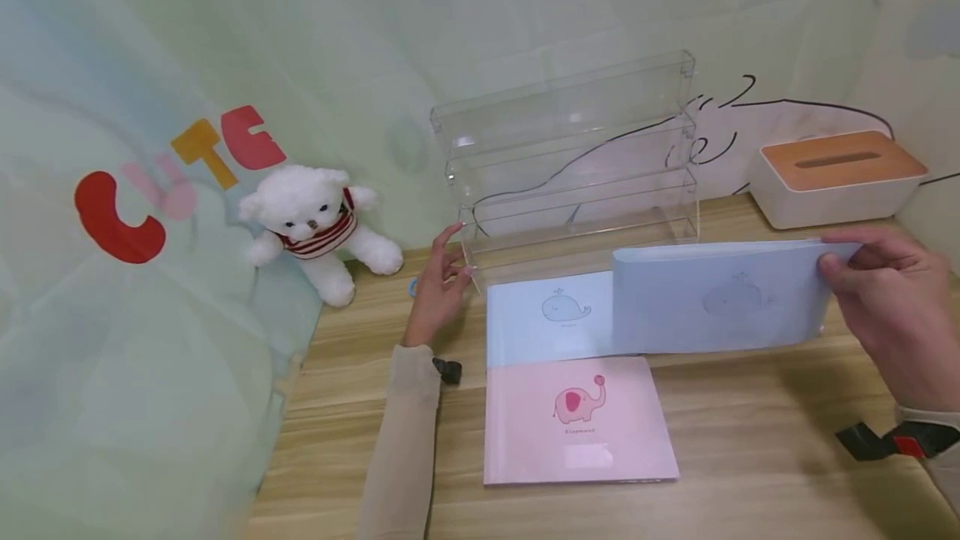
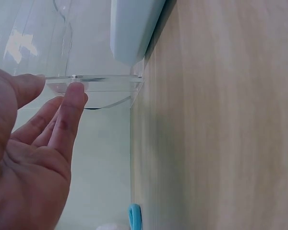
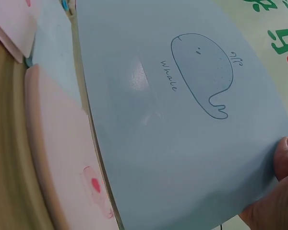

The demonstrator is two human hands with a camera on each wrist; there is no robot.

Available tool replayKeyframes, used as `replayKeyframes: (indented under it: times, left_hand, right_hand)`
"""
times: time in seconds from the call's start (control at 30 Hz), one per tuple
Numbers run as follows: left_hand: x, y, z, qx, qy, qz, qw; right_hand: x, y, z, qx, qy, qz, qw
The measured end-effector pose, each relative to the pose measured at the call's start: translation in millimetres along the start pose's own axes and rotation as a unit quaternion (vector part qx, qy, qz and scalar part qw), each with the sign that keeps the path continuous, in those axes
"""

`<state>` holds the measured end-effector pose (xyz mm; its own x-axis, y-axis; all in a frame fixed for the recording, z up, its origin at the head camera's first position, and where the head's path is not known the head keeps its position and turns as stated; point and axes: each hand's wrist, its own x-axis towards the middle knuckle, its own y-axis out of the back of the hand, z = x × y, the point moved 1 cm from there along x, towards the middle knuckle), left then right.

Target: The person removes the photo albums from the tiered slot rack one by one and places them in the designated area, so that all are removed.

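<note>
My right hand [image 1: 896,298] pinches the right edge of a light blue whale book [image 3: 158,115], thumb on the near cover. The book is held up, tilted, above the table. Beneath its left part, another blue whale book [image 1: 555,315] lies flat, partly hidden. A pink elephant book [image 1: 581,423] lies nearer to me, against the blue one. My left hand [image 1: 438,290] touches the left side of a clear tiered acrylic rack [image 1: 573,165] with its fingertips. In the left wrist view, the fingertips [image 2: 76,91] rest against the rack's transparent side panel.
A white teddy bear [image 1: 311,223] in a striped top sits left of the rack. A tissue box [image 1: 840,182] with a wooden lid stands at the back right. A small blue ring-like thing [image 2: 135,216] lies by the left hand. A printed cloth hangs behind.
</note>
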<state>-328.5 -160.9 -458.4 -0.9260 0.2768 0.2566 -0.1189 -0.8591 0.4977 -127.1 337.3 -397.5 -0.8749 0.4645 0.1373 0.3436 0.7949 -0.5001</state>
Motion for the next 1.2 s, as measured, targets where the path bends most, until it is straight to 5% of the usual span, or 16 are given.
replayKeyframes:
  times: [0.37, 0.7, 0.9, 1.2]
  left_hand:
    - [2.0, 1.5, 1.2, 0.004, 0.008, 0.0, 1.0]
    - [3.7, -0.5, 0.6, -0.001, 0.003, -0.001, 1.0]
    - [4.2, 2.6, -1.0, 0.001, -0.001, 0.001, 1.0]
    - [3.8, 3.5, 0.4, -0.004, 0.0, 0.004, 1.0]
  right_hand:
    - [-13.7, 32, 9, -0.048, -0.063, -0.025, 0.9966]
    - [-18.9, 63, 20, 0.03, -0.026, -0.075, 0.9964]
    - [-19.7, 73, 27, 0.036, -0.048, -0.07, 0.9958]
    - [-13.3, 78, 21, -0.1, -0.108, -0.043, 0.9882]
